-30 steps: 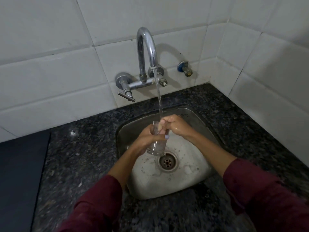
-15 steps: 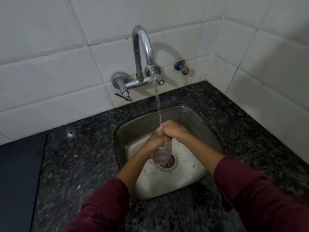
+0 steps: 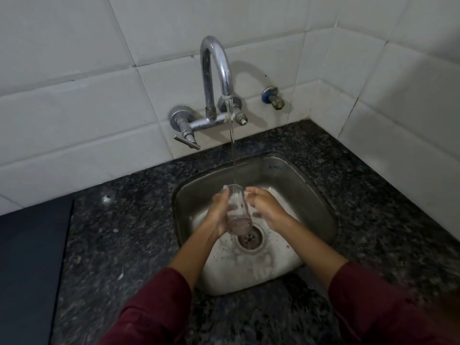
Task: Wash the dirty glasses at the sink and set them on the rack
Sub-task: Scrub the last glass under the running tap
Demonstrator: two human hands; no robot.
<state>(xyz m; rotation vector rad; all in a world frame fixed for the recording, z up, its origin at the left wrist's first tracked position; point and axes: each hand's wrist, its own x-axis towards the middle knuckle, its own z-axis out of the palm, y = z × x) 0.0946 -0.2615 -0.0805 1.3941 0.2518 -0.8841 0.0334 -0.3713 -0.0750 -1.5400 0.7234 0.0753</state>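
A clear drinking glass (image 3: pixel 237 210) stands upright over the steel sink (image 3: pixel 303 195), just above the drain (image 3: pixel 250 239). My left hand (image 3: pixel 219 210) grips its left side with fingers curled round it. My right hand (image 3: pixel 263 206) is beside the glass on the right, fingers loosely curled, its fingertips near the rim. Whether they touch the glass is unclear. A thin stream of water falls from the chrome tap (image 3: pixel 215 73) into the glass mouth. No rack is in view.
Dark speckled granite counter (image 3: pixel 124 245) surrounds the sink. White tiled walls meet in a corner at the right. A dark flat panel (image 3: pixel 27 265) lies at the left edge. A small blue-collared valve (image 3: pixel 273 98) sticks out of the wall right of the tap.
My right hand has come off the top of the glass and moved to its right side. The glass mouth is now uncovered under the stream. My left hand keeps its hold.
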